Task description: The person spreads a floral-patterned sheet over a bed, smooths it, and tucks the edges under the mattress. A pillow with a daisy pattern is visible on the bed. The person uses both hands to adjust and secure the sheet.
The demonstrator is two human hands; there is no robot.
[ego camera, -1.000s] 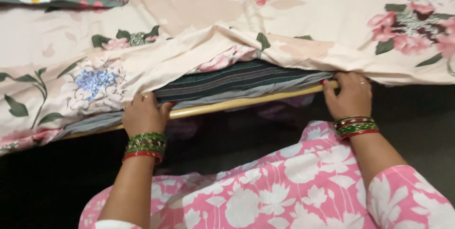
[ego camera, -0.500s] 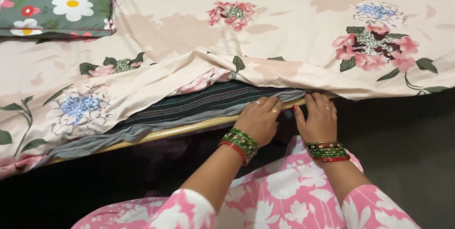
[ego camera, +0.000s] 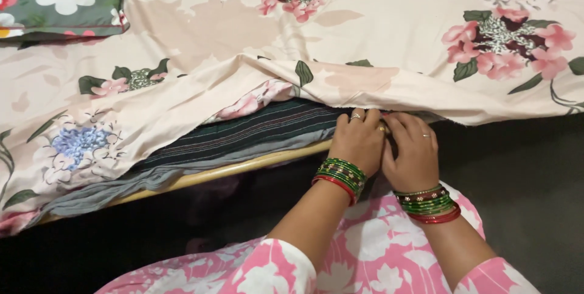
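Sheet (ego camera: 365,84) hangs loose over the bed's near edge, where my left hand (ego camera: 360,142) and right hand (ego camera: 412,151), spread apart a second ago, now meet, fingers pressing under its hem without gripping.

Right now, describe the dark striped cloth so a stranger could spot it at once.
Start at the bed's near edge, where the floral sheet is lifted. Under that fold, left of the two hands, lies the striped cloth above the pale wooden rail. It alone is dark green with thin stripes; the layer beneath is plain grey.
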